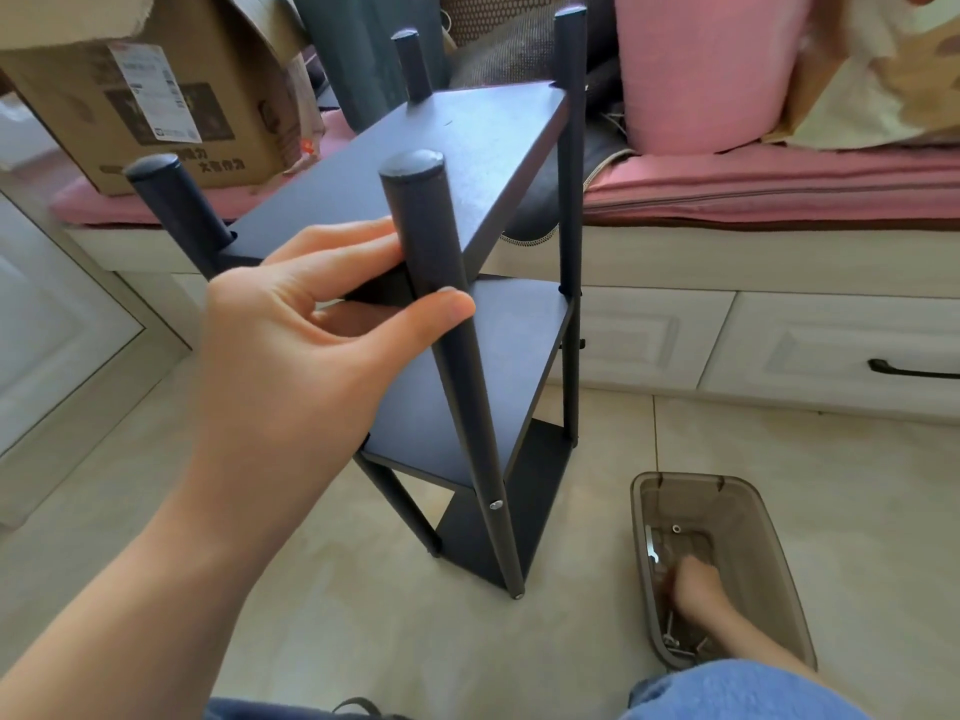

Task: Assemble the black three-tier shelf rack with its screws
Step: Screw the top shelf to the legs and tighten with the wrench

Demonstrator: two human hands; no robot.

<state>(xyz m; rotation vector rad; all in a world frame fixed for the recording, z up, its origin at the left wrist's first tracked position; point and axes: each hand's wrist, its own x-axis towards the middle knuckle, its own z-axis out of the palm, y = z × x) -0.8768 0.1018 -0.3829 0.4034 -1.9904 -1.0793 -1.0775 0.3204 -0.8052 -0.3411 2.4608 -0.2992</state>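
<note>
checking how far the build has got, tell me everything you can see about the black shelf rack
The black shelf rack stands upright on the tiled floor, seen from above. It has three flat matte black boards, wood-like, stacked between four round black posts whose capped tops rise above the top board. A silver screw head shows on the nearest post, by the lower boards. The left hand grips that post near the top, thumb in front and fingers behind it. Behind the rack is a white drawer bench.

I see my left hand (311,324) gripping the near round post (441,314) of the upright black three-shelf rack (467,210); my right hand (693,584) reaches into the translucent brown plastic bin (769,553) holding screws (670,634).
</note>
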